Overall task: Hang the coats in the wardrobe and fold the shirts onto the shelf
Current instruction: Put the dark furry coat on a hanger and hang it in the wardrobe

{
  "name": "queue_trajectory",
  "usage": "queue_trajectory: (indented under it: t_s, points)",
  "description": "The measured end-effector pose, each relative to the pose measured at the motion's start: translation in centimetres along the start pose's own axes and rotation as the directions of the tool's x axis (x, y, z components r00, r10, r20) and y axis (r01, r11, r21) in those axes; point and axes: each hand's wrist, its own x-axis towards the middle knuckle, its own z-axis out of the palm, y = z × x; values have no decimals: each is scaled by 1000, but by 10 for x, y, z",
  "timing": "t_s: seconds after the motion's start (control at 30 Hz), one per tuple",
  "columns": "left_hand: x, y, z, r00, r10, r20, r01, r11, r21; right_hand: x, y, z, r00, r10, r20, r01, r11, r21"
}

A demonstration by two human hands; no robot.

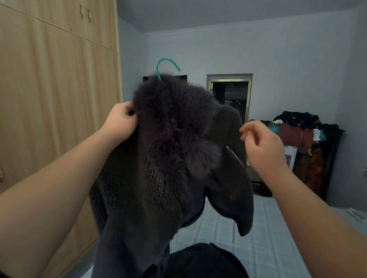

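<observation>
A dark grey coat (159, 182) with a fur collar and fleece lining hangs in front of me on a green hanger (166, 67), whose hook sticks up above the collar. My left hand (122, 123) grips the coat's left shoulder beside the fur. My right hand (261, 147) hovers just right of the coat's zipped lapel, fingers loosely curled and holding nothing. A second dark garment (206, 265) lies on the bed below the coat. The wooden wardrobe (49, 103) stands at the left with its doors closed.
A bed (258, 241) with a pale checked cover stretches ahead. At the back right, a dark rack (310, 149) is piled with clothes, and a white appliance stands beside it. A dark doorway (231, 98) opens in the far wall.
</observation>
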Motion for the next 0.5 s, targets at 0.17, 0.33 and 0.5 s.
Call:
queue_trajectory:
  t_s: [0.17, 0.33, 0.5]
  points:
    - [29, 33, -36, 988, 147, -41, -142, 985, 100, 63, -42, 3, 972, -237, 10, 237, 968, -81]
    - [19, 57, -56, 980, 196, 21, -197, 972, 129, 81, -78, 21, 954, -213, 210, 274, 906, -324]
    - [-5, 55, -58, 988, 129, 87, -135, 988, 68, 69, -94, 37, 908, -186, 375, 352, 826, -440]
